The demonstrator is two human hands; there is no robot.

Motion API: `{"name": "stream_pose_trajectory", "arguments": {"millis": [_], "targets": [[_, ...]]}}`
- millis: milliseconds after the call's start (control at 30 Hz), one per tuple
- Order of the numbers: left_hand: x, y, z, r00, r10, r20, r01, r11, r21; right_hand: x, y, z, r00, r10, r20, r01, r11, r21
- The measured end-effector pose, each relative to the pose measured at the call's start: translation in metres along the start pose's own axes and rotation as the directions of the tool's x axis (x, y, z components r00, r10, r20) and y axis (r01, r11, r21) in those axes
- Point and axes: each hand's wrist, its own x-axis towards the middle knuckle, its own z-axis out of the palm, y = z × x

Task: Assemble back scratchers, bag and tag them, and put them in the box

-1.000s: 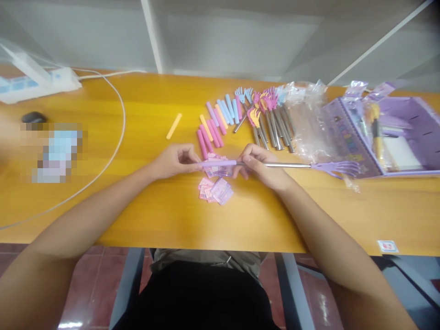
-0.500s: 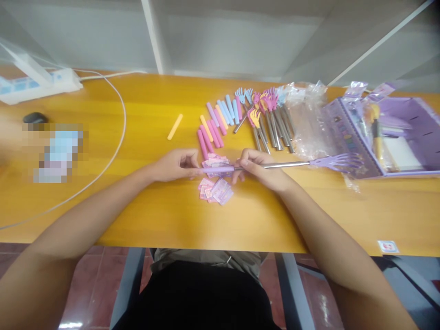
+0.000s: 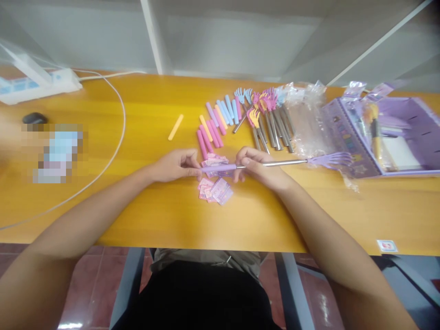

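Note:
My left hand (image 3: 178, 166) is closed, pinching the left end of a purple handle sleeve (image 3: 220, 168). My right hand (image 3: 259, 167) is closed round the metal rod of a back scratcher (image 3: 285, 163), close to the sleeve's right end. The rod meets the sleeve; how deep it sits inside is hidden. The scratcher's purple claw head (image 3: 332, 159) points right, in front of the box. Below the sleeve lie small pink and purple cards (image 3: 222, 190), some partly covered by it.
Loose coloured sleeves (image 3: 215, 133) lie behind my hands, one yellow sleeve (image 3: 175, 127) apart. Several back scratchers (image 3: 275, 123) are heaped beside clear plastic bags (image 3: 309, 123) and a purple box (image 3: 357, 146). Leftward are a cable (image 3: 124, 119), mouse (image 3: 35, 118), power strip (image 3: 41, 85) and a blurred hand-like shape.
The back scratcher has shifted a little left, its claw head with it. Both hands keep their grip in nearly the same place.

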Motion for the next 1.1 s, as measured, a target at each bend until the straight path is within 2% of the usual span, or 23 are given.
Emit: {"name": "stream_pose_trajectory", "arguments": {"millis": [133,300,600,800,933,1100], "targets": [[0.0,0.001,0.003,1.0,0.003,-0.005,-0.003,1.0,-0.021,0.0,0.0,0.0,1.0,0.022,0.002,-0.022,0.999,0.032],[0.0,0.002,0.006,1.0,-0.015,-0.008,0.014,1.0,-0.022,0.0,0.001,-0.001,1.0,0.022,-0.01,-0.023,1.0,-0.017],[-0.001,0.006,0.011,1.0,-0.012,-0.016,0.011,0.999,-0.044,-0.001,0.0,0.006,0.986,-0.085,-0.146,0.058,0.981,-0.184],[-0.001,0.007,0.012,0.996,-0.09,-0.002,0.09,0.996,0.026,-0.002,0.002,0.006,0.993,-0.055,-0.106,0.037,0.987,-0.159],[-0.003,0.007,0.015,0.995,-0.1,0.028,0.099,0.994,0.046,-0.003,0.002,0.007,0.995,-0.053,-0.079,0.042,0.991,-0.125],[-0.005,0.008,0.02,0.989,-0.049,0.136,0.02,0.979,0.205,-0.005,0.001,0.01,0.991,-0.068,-0.115,0.051,0.987,-0.15]]}}
